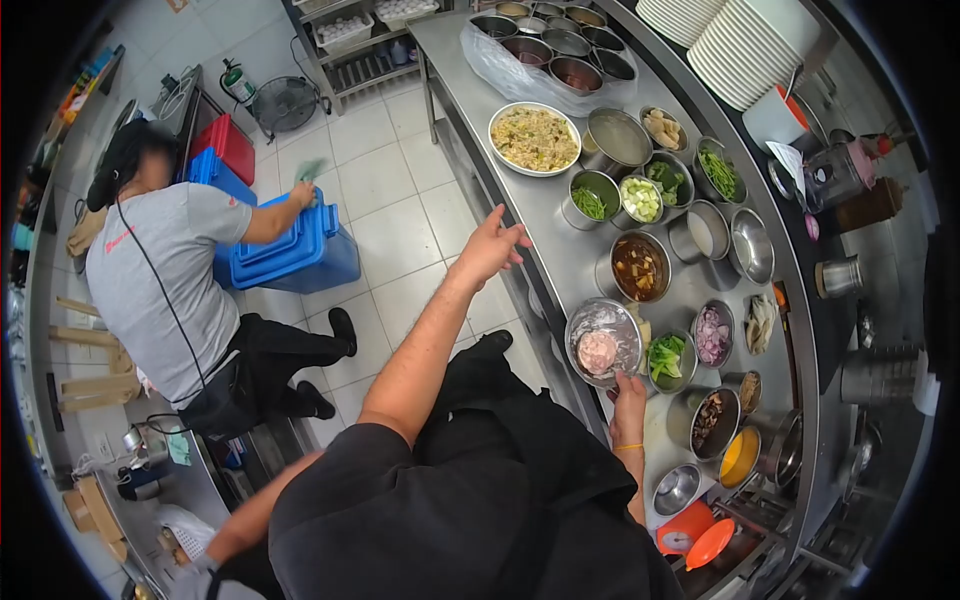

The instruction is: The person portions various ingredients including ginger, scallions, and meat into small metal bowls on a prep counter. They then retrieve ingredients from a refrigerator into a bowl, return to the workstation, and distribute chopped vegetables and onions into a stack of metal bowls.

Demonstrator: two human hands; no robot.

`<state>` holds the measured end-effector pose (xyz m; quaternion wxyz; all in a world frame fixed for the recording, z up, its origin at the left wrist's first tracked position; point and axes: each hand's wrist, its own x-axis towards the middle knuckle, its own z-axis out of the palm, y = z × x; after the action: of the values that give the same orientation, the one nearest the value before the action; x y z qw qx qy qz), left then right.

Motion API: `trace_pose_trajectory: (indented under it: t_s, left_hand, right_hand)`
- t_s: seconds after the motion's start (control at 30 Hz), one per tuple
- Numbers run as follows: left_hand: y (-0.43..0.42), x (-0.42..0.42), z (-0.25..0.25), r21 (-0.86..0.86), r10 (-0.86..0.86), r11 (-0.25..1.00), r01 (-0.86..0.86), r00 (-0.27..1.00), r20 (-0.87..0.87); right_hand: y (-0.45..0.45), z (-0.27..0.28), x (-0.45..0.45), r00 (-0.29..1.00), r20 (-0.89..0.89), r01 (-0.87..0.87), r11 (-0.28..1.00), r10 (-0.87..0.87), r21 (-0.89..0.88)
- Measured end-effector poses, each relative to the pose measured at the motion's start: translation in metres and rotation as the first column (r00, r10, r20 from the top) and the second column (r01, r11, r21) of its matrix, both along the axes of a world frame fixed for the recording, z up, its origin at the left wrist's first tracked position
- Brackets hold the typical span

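Our right hand (628, 402) seems clamped on the rim, a sound hold, of the metal bowl (616, 319) just ahead, likely light, stiff and slick around a soft pink lump (597, 352); our left hand (489, 248) holds nothing, fingers apart.

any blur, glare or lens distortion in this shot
Head view: wide-angle distortion bows the steel counter, with dark corners; head view: bright highlights sit on the small steel bowl near the orange scale; head view: the greenish thing by the co-worker's hand is smeared, apparently by motion; head view: the wearer's left hand looks fairly sharp.
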<state>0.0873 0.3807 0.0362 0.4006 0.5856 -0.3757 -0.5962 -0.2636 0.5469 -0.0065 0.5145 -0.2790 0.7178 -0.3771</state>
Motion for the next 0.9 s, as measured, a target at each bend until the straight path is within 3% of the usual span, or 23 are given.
trace_pose_trajectory:
  t_s: [0.2, 0.4, 0.7, 0.8, 0.9]
  left_hand:
    - [-0.006, 0.000, -0.006, -0.009, 0.004, 1.000, -0.004, 1.000, -0.013]
    - [-0.024, -0.004, -0.012, 0.002, 0.019, 1.000, -0.019, 0.998, -0.053]
    - [-0.061, -0.029, -0.026, 0.050, 0.033, 0.998, -0.028, 0.995, -0.096]
    - [-0.075, -0.040, -0.030, 0.031, 0.031, 0.999, -0.029, 0.996, -0.089]
    - [-0.076, -0.055, -0.027, 0.002, 0.079, 0.997, -0.079, 0.992, -0.096]
  right_hand:
    - [-0.004, -0.009, 0.004, 0.995, 0.031, -0.091, 0.996, 0.091, -0.002]
    - [-0.010, 0.016, 0.013, 0.999, 0.015, -0.051, 0.998, 0.050, 0.030]
    - [0.003, 0.001, -0.020, 0.999, 0.037, 0.026, 0.999, -0.024, -0.033]
    - [0.015, -0.003, -0.028, 0.984, 0.136, 0.123, 0.992, -0.118, -0.029]
    - [0.028, 0.004, -0.050, 0.982, 0.177, 0.067, 0.997, -0.060, -0.038]
